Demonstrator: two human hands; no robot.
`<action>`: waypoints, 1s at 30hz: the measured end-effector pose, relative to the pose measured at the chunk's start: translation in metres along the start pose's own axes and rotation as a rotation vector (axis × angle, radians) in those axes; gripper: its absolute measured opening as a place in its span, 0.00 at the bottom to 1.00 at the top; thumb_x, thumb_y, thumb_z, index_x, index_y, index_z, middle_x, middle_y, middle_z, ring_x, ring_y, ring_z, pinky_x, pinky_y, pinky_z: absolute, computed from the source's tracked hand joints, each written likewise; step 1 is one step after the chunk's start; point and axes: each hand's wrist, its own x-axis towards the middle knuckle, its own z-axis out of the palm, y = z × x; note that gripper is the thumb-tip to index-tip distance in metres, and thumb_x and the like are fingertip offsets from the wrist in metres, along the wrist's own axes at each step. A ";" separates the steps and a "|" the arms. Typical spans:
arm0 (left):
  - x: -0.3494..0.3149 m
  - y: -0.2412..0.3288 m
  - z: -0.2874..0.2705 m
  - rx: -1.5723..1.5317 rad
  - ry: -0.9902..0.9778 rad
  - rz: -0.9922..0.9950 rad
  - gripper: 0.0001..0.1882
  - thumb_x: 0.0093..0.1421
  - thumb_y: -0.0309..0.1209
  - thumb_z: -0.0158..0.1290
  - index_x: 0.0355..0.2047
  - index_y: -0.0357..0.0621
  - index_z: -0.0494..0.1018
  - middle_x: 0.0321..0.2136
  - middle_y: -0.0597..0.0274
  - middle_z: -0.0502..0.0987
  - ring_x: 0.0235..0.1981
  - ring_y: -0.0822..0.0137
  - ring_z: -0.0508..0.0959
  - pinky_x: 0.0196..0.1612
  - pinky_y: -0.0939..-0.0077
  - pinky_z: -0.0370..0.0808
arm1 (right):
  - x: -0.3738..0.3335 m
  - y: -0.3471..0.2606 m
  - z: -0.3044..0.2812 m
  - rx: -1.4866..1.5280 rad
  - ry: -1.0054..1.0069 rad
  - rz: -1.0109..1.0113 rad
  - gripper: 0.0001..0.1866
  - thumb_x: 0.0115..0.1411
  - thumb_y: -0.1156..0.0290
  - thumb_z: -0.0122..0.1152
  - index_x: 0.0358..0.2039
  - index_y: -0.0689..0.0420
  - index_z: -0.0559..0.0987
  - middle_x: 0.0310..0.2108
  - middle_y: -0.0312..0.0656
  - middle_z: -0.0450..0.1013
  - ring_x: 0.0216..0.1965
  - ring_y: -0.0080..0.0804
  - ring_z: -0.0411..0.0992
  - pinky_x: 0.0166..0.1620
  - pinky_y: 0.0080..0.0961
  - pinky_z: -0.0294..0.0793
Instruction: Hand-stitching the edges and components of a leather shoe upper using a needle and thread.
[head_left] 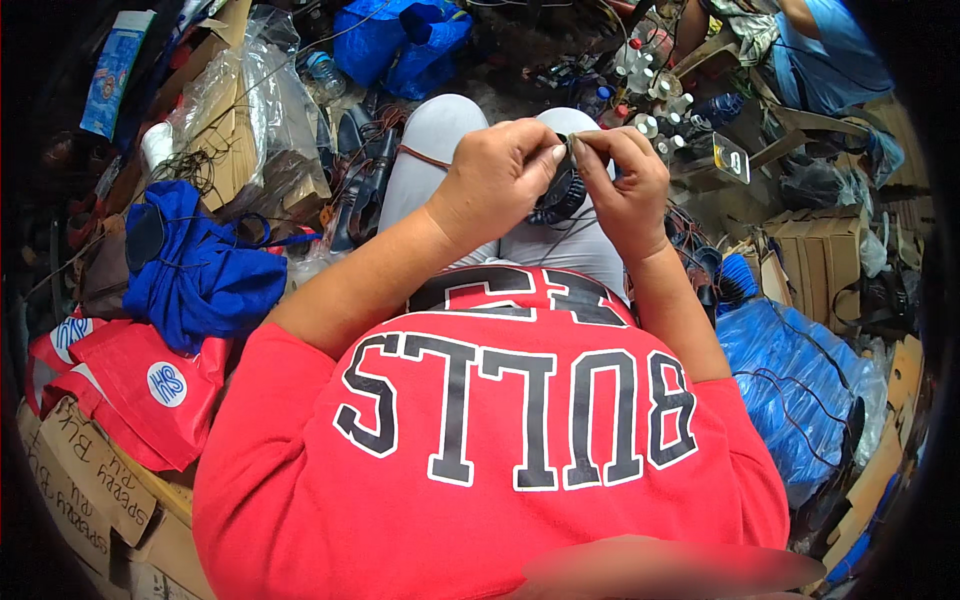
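Above my knees, my left hand point(503, 170) and my right hand point(628, 180) are close together, each closed in a pinch. Between their fingertips is the edge of a small, thin dark piece point(565, 142), mostly hidden by the fingers; its kind does not show. Just beneath, against my light grey trousers, lies a black item with a ribbed, curved edge point(563, 205), partly covered by the hands. A thin dark cord or strip runs down from near it across my lap.
Dark shoes point(352, 180) lie left of my legs. A blue cloth bag point(205, 265) and red plastic bag point(150, 390) are further left. Several capped bottles point(640, 75) stand ahead right, near a wooden stool. Blue plastic wrap point(785, 385) and cardboard boxes point(818, 262) are at right.
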 end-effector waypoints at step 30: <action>0.002 0.003 -0.014 0.291 0.038 0.272 0.06 0.48 0.23 0.58 0.28 0.41 0.76 0.22 0.56 0.74 0.23 0.58 0.76 0.26 0.70 0.72 | 0.021 -0.004 -0.019 -0.099 -0.325 -0.160 0.06 0.45 0.69 0.65 0.26 0.52 0.81 0.27 0.35 0.74 0.32 0.33 0.71 0.41 0.30 0.62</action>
